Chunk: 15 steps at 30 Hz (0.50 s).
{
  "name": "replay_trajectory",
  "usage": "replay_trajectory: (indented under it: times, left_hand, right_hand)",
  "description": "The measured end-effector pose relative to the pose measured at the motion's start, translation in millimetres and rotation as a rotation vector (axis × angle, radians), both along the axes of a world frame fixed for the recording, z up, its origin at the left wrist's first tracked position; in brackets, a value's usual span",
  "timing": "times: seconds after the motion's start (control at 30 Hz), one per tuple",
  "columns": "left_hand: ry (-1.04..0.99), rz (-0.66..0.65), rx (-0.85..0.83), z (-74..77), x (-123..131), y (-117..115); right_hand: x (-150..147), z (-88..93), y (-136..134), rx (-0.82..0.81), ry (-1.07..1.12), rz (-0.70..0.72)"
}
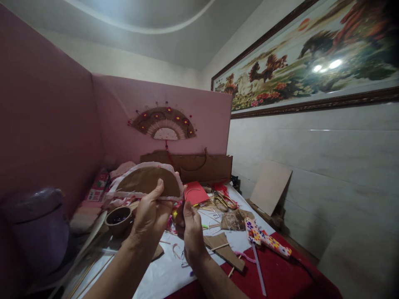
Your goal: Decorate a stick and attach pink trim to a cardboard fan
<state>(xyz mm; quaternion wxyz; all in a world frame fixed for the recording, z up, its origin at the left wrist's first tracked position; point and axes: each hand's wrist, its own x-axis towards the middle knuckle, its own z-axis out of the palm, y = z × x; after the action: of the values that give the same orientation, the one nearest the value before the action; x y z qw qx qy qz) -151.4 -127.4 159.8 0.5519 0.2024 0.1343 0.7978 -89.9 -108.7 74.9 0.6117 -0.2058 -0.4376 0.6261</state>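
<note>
Fan-shaped cardboard (pixel 149 181), left hand (pixel 151 214) fingers clamped on it, right hand (pixel 190 229) fingers together beside

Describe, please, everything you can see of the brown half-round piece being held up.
The piece is a brown half-disc, like cardboard, curved edge up, straight edge down. A pale fabric strip rims its curve and wrinkles at the left. It is held upright above the table, facing the camera. The left hand pinches its lower edge, thumb in front. The right hand is just under its right end; contact cannot be told.
</note>
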Motion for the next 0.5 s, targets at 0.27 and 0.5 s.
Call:
replay_trajectory:
  times: [0.27,0.5]
  left_hand:
    - [0.013,0.000,-0.011,-5.1,-4.7,4.5]
    - [-0.014,-0.019,0.026,-1.1,-8.9,3.0]
  right_hand:
    - [0.9,-0.6,0.9,-0.039,0.036,0.048]
    - [-0.6,-4.0,0.2,-0.015,0.000,0.012]
